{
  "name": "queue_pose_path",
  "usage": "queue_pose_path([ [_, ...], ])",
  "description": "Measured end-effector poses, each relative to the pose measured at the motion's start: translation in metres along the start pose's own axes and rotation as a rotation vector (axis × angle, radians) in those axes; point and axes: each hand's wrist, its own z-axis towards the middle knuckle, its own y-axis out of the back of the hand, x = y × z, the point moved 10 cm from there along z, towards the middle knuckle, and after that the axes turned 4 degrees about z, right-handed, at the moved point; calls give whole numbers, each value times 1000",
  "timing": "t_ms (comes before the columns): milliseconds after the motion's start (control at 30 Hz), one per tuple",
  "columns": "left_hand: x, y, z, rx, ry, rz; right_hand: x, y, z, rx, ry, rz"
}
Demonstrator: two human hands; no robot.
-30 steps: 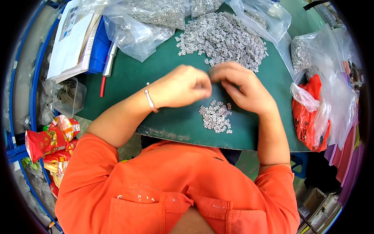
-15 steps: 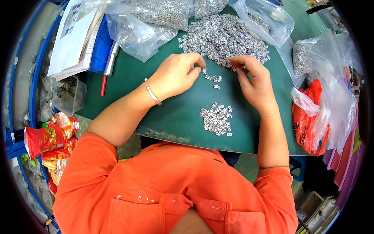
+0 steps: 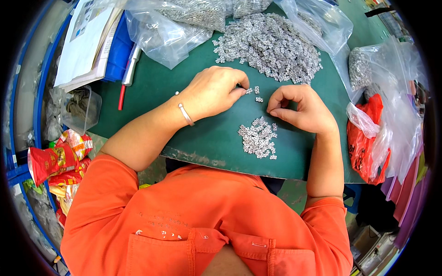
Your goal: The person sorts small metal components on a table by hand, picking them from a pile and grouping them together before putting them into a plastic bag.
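A dark green mat, worn at its near edge, covers the counter. Toward its far edge lies a broad heap of small silvery metal pieces, flat and linked-looking, glinting. A smaller pile of the same pieces sits near the near edge, between the forearms. A few loose pieces lie in the middle, between the hands. The left hand, a thin metal bangle at its wrist, is curled with fingertips pinched together, touching the mat just beside those loose pieces. The right hand is half closed, thumb against forefinger; whether it pinches a piece cannot be told. Crinkled clear plastic bags of more pieces line the far edge, and a red plastic bag hangs off the right edge.
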Motion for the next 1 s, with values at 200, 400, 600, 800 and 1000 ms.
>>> queue_pose_path([
  [200,-5,-3,1,-10,6,41,26,-5,7,-167,287,-377],
  [400,-13,-19,-6,388,82,-246,7,-4,3,-12,74,22],
  [600,30,30,8,-77,236,-166,34,-9,10,-164,384,-333],
  [800,14,6,4,4,108,-9,28,-18,4,39,303,-193],
  [1000,-33,-27,-12,292,-172,-61,24,30,-6,-287,169,-315],
])
